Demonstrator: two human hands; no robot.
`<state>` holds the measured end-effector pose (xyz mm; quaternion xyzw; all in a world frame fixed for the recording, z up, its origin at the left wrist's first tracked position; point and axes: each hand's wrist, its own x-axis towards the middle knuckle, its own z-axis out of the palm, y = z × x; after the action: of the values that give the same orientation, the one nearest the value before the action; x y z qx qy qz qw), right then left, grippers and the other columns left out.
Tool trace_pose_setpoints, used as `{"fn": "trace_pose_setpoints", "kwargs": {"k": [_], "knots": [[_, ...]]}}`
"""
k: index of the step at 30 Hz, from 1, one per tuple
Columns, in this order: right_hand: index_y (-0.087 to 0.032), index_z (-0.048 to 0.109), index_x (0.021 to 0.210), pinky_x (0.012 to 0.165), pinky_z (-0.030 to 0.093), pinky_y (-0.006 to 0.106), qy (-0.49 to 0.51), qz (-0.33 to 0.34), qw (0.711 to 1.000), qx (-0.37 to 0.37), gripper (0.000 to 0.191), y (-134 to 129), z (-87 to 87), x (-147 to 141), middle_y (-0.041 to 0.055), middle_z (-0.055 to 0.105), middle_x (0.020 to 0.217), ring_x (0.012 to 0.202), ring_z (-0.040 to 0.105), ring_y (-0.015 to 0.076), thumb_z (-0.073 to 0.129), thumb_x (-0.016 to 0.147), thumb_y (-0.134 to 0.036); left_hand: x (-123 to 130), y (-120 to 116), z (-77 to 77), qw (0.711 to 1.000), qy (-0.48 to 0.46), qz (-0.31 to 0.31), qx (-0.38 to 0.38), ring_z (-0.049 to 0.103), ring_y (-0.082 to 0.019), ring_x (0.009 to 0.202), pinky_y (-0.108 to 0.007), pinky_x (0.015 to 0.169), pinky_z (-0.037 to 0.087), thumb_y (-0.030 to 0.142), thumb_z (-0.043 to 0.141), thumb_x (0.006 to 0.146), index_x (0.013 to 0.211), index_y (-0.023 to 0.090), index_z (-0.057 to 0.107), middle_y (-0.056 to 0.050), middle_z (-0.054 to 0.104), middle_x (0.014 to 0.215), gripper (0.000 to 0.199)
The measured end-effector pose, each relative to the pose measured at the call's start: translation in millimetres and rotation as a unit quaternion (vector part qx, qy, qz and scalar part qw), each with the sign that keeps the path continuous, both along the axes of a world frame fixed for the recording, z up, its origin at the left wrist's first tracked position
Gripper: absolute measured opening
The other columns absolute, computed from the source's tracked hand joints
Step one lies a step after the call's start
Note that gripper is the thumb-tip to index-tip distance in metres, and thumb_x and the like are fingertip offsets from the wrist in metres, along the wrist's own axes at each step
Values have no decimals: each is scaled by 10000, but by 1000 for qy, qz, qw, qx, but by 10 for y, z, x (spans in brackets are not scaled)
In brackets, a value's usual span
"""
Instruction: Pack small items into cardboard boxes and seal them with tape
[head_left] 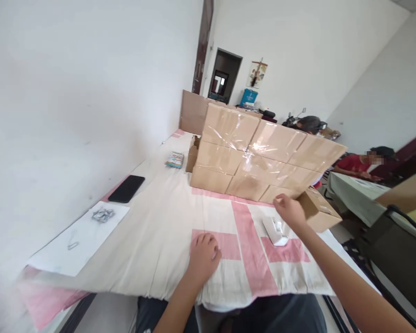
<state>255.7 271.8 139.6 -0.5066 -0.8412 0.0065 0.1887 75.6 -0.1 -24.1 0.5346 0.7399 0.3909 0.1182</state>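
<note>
My left hand (pixel 205 253) rests palm down on a pink patch of the tablecloth (pixel 159 231), its fingers loosely spread and nothing visible in them. Out to the right, my right hand (pixel 290 210) hovers with its fingers curled together; whether something small is pinched there I cannot make out. Just below it on the cloth lies a white object shaped like a tape dispenser (pixel 276 231). An open cardboard box (pixel 321 210) stands beside the right hand. Behind both hands rises a wall of taped cardboard boxes (pixel 260 159).
At the left, a white sheet of paper (pixel 65 259) carries a heap of wire paper clips (pixel 103 214) and one single clip (pixel 72 245). A black phone (pixel 127 188) and a small colourful packet (pixel 175 159) lie further back. A person in red (pixel 353 163) sits at another table.
</note>
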Motion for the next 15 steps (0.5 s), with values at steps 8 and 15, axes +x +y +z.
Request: {"fn": "trace_pose_setpoints", "kwargs": {"k": [8,15], "knots": [[-210,589,671,698,406,275,63,338,936,-78,260,-1038,-928,-2550,27,672,707,695,590,177,531,894,-331,-13,-5,-49,997,-62,1,34,643,-221,905,-444,957,436,178,590,821,641,196,576,-46,710,845,182],[-209,549,672,627,365,248,195,377,887,-181,282,-1296,-1494,-3769,-14,579,644,636,508,146,468,894,-361,-82,10,-403,980,-91,66,164,636,-226,626,-385,677,451,186,599,742,588,216,630,-71,694,621,160]]}}
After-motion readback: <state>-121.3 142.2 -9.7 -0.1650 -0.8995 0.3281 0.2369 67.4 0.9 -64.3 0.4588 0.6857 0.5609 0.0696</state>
